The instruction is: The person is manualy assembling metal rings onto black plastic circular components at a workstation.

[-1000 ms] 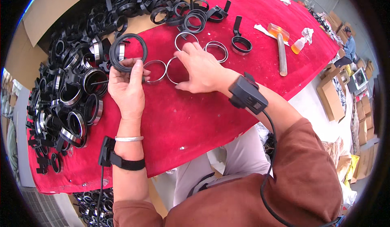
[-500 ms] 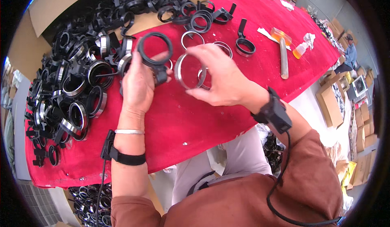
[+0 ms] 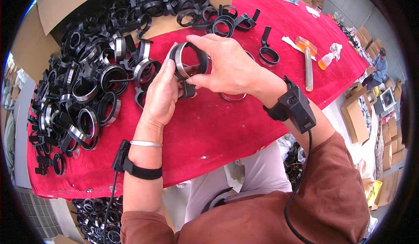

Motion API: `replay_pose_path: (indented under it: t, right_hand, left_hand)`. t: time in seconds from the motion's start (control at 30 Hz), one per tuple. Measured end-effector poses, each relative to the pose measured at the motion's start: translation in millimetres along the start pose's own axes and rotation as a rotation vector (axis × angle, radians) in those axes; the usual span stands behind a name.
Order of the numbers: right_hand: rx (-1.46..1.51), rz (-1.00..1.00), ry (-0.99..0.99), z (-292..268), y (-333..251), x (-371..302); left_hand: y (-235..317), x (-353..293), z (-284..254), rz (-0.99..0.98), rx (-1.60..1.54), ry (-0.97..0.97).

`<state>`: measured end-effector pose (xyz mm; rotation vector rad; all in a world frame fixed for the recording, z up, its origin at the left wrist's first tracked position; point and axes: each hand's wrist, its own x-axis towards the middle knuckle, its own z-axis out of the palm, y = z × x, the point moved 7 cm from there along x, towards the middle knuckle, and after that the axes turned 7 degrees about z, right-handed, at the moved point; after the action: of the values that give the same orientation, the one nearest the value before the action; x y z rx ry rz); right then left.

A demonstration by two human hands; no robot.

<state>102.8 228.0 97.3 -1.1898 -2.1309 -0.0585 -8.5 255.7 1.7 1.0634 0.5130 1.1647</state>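
My left hand (image 3: 159,97) is closed round a black plastic ring bracket (image 3: 188,90), holding it upright above the red-covered table. A silver metal ring (image 3: 180,61) sits against the bracket's round part, and my right hand (image 3: 231,67) grips it by its edge with thumb and fingers. The two rings overlap; how fully one is seated in the other I cannot tell. Partly hidden behind and below my right hand lies a loose silver ring (image 3: 234,97) on the cloth.
Left of my hands is a large heap of black ring brackets (image 3: 85,89), some with silver bands, spilling from a cardboard box (image 3: 74,1). A single bracket (image 3: 268,57), a hammer (image 3: 308,69) and a bottle of orange liquid (image 3: 325,61) lie to the right. Another person (image 3: 379,71) is far right.
My right hand has moved left and brought the silver ring onto the black bracket, which has turned. Before, the two were held apart. The view has shifted slightly.
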Motion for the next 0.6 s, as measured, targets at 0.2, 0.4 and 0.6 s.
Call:
replay_pose_path:
  t: [0.2, 0.4, 0.6]
  right_hand:
    - [0.001, 0.126, -0.127, 4, 1, 1]
    - [0.325, 0.58, -0.159, 25, 51, 20]
    - [-0.06, 0.219, 0.091, 43, 26, 45]
  left_hand:
    - [8, -5, 4, 0.086, 0.35, 0.074]
    - [15, -6, 4, 0.187, 0.501, 0.075]
    - [28, -4, -10, 0.21, 0.529, 0.106]
